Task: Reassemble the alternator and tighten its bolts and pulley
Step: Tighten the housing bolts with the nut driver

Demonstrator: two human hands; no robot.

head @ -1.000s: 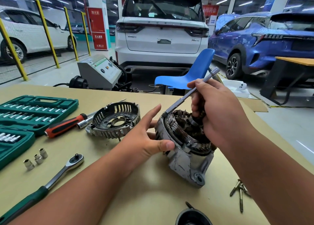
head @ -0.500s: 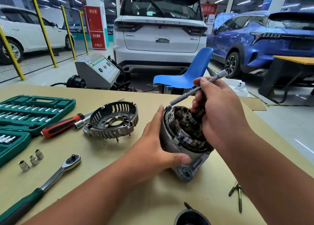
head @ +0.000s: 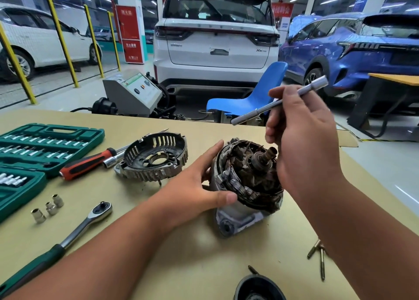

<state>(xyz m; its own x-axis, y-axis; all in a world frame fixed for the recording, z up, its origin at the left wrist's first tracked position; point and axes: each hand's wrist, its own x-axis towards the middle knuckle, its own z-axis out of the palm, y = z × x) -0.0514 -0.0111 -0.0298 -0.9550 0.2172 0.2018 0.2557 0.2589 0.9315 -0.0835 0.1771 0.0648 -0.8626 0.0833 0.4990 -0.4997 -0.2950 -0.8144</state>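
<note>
The open alternator body (head: 243,181) stands tilted on the tan table (head: 192,265), its copper windings and rotor shaft showing. My left hand (head: 195,186) grips its left side, thumb at the front rim. My right hand (head: 301,141) is above its right side and holds a long silver socket extension bar (head: 281,100) clear of the windings. The removed rear cover (head: 154,158) lies to the left. Three loose long bolts (head: 318,256) lie at the right front.
A ratchet wrench (head: 68,236), three small sockets (head: 47,208), a red-handled screwdriver (head: 88,162) and a green socket case (head: 45,145) lie at the left. A black cap (head: 258,288) sits at the front edge. A blue chair (head: 256,95) stands beyond the table.
My right hand has lifted the extension bar up and away from the windings. The alternator has tipped more upright under my left hand, and the rotor shaft now shows.
</note>
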